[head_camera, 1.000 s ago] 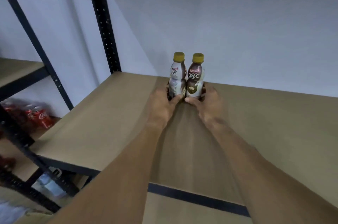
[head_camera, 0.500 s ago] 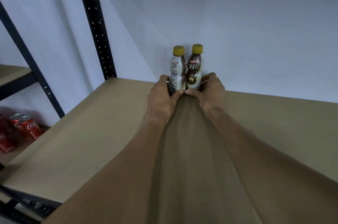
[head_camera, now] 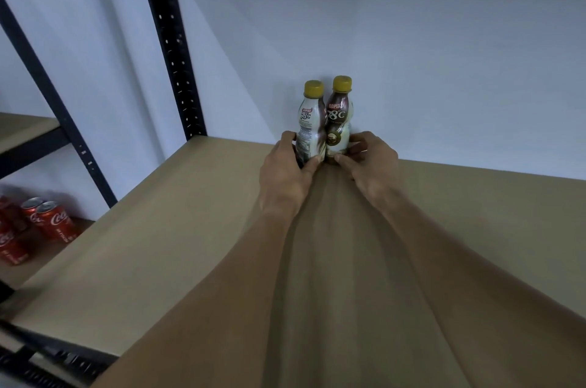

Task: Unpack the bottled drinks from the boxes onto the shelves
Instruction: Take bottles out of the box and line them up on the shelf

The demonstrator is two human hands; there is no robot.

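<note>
Both bottles have slid further back since a second ago — now upright, touching each other, close against the wall [head_camera: 444, 38] at the rear of the shelf [head_camera: 158, 245]. The left hand [head_camera: 285, 178] curls round the left bottle [head_camera: 310, 130], the right hand [head_camera: 371, 168] pinches the right bottle [head_camera: 339, 121] — likely ready for release.

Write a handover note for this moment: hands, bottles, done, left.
Left hand grips the left bottle low down; right hand grips the right bottle likewise.
Both bottles upright, touching, at the back of the shelf near the wall; bases hidden by fingers.
Done: this pair brought to the shelf.
Left: release both; boxes are out of view, so remaining count unknown.
</note>
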